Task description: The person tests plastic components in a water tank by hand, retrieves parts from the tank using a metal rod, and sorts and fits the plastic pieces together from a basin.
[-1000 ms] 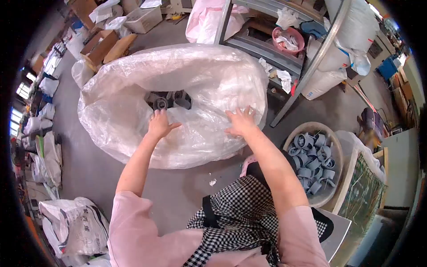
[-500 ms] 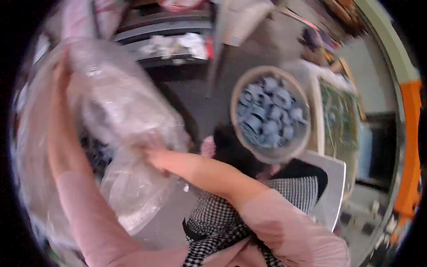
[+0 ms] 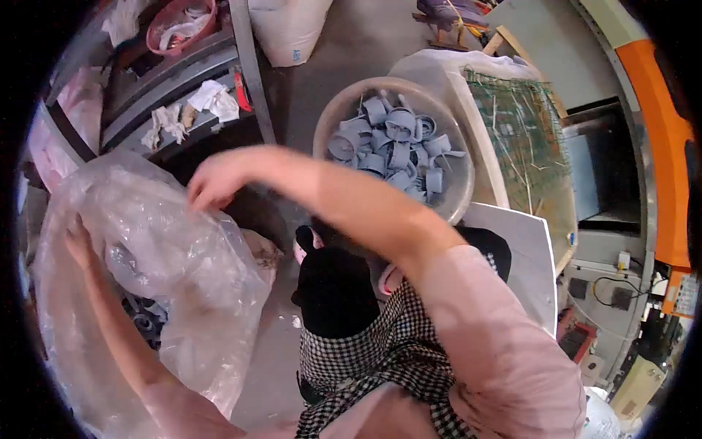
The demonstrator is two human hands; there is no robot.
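A large clear plastic bag [image 3: 212, 263] stands at the left with its mouth spread. Grey and dark plastic parts [image 3: 146, 318] show down inside it. My left hand [image 3: 80, 245] reaches into the mouth and rests against the bag's far left wall, fingers stretched out. Over the bag's upper right edge hangs my right hand [image 3: 216, 183], its fingers pointing down, loosely bent and slightly blurred; I see nothing in them. To the right, a round tub [image 3: 322, 132] holds many grey ring-shaped plastic parts [image 3: 398, 128] with short handles.
A metal rack [image 3: 252, 73] at the upper left carries white cloths [image 3: 216, 99] and a pink basket [image 3: 172, 47]. A white sack [image 3: 289, 29] stands behind. Right of the tub are a bin with green netting [image 3: 512, 132], a white board [image 3: 523, 241] and an orange machine frame [image 3: 662, 146].
My right hand has let go of the bag and risen up and away from it. My left hand has moved lower along the bag's wall. The view has shifted, bringing more of the rack into sight.
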